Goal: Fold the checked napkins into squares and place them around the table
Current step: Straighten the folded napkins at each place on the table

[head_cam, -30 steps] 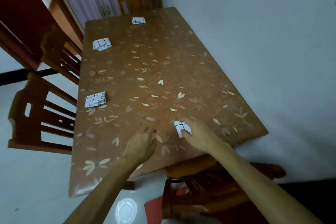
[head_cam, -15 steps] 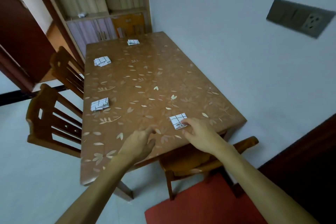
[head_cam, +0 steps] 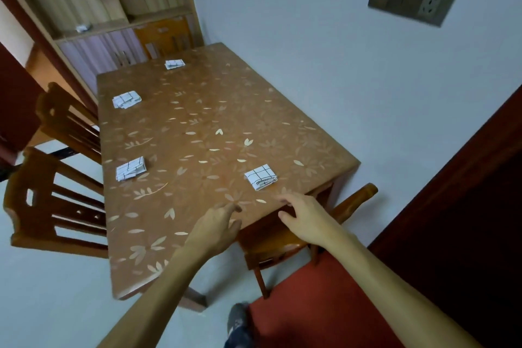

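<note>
I had four folded checked napkins set out on the worktop (head_cam: 197, 150), and each lay where a seat would be. The nearest napkin (head_cam: 260, 180) sat close to the short near edge, in front of the chair (head_cam: 285, 243) tucked under that end, so whoever sat there would find it just ahead of them. Two more lay along the left side: the near left napkin (head_cam: 131, 168) by the front side chair (head_cam: 53, 206) and the far left napkin (head_cam: 126, 99) by the rear side chair (head_cam: 67, 121). The far napkin (head_cam: 174, 64) lay at the opposite short end. None sat on the right long side, which I judged sensible, since that edge ran against the wall (head_cam: 310, 37) and no chair showed there.

My right hand (head_cam: 305, 220) hovered over the near edge of the worktop, fingers spread and loose, holding nothing, apart from the nearest napkin. My left hand (head_cam: 217, 226) was likewise empty, fingers lightly curled with the tips at or just above the surface; I could not tell if they touched. Neither hand carried cloth.

The squares looked a little uneven, layers showing at their edges, but each was compact. Judging from the layout, the placing seemed complete.
</note>
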Demonstrator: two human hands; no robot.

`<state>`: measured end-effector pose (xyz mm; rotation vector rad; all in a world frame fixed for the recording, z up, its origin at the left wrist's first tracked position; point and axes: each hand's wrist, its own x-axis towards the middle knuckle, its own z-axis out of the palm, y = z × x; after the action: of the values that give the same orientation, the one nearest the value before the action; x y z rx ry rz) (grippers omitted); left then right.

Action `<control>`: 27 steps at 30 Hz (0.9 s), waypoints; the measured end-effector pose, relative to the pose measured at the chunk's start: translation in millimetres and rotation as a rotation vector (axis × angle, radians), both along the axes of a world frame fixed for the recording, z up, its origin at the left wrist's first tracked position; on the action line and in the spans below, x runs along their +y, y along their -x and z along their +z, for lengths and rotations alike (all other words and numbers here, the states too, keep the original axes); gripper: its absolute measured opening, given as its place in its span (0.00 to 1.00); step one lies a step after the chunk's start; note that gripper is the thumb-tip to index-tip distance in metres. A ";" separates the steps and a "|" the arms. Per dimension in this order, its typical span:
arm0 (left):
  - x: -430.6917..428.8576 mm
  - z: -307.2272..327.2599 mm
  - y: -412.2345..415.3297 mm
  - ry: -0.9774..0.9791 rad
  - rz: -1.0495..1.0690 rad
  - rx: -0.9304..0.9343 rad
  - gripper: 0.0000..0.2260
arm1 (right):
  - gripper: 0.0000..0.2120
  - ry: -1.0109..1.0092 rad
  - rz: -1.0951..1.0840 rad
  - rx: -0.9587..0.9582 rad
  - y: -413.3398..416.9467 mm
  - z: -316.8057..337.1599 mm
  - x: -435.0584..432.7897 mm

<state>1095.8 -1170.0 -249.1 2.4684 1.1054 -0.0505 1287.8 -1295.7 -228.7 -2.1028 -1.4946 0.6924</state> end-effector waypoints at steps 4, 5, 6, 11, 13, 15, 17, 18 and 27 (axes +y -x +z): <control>36.5 -20.2 -20.1 0.037 -0.096 -0.012 0.14 | 0.20 0.063 -0.087 0.001 -7.1 -19.0 24.0; 49.2 -25.1 -25.5 0.044 -0.127 -0.010 0.14 | 0.19 0.078 -0.110 0.000 -8.0 -23.3 33.5; 63.8 -29.6 -30.6 0.055 -0.159 0.004 0.14 | 0.19 0.093 -0.140 0.007 -8.5 -29.2 44.5; 155.9 -49.2 -58.3 0.111 -0.252 0.009 0.14 | 0.20 0.190 -0.302 0.076 -0.2 -62.3 109.3; 182.8 -55.9 -68.5 0.152 -0.294 0.037 0.15 | 0.21 0.227 -0.339 0.126 7.4 -76.9 132.2; 205.2 -68.9 -78.6 0.222 -0.348 0.080 0.19 | 0.21 0.256 -0.394 0.194 13.7 -93.0 152.5; 224.3 -88.9 -90.0 0.267 -0.390 0.071 0.28 | 0.22 0.239 -0.478 0.237 15.0 -112.0 172.8; 233.0 -103.4 -96.3 0.265 -0.406 0.068 0.30 | 0.24 0.242 -0.520 0.267 14.1 -126.1 181.4; 250.3 -189.0 -129.3 0.201 -0.599 0.047 0.22 | 0.30 0.353 -0.673 0.296 11.9 -179.0 214.2</control>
<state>1225.1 -919.7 -438.1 2.5277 0.3218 -0.3780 1275.9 -1081.5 -407.8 -2.4162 -0.4706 0.9802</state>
